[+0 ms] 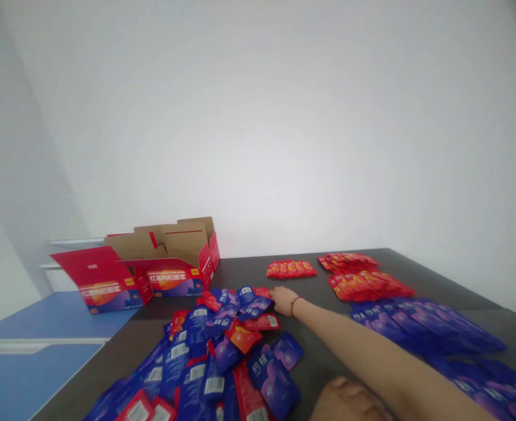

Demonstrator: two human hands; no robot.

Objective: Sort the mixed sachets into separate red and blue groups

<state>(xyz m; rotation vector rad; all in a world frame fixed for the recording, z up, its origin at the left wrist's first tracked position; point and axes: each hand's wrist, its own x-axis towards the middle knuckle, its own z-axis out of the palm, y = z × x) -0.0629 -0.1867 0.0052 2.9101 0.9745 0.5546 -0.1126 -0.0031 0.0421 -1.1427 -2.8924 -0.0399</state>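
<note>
A loose heap of blue and red packets point(223, 351) covers the near left part of the dark table point(249, 272). My right hand point(282, 299), with a red string on its wrist, reaches across to the heap's far edge. Its fingers curl down onto a red packet point(263, 290) there. My left hand point(346, 402) rests low at the bottom edge beside the heap, knuckles up, with its fingers hidden.
An open red cardboard box point(170, 263) stands at the table's far left. Sorted rows of red packets point(291, 269) point(363, 278) and blue packets point(420, 327) lie on the right. A blue table point(30, 345) adjoins on the left, and a white wall stands behind.
</note>
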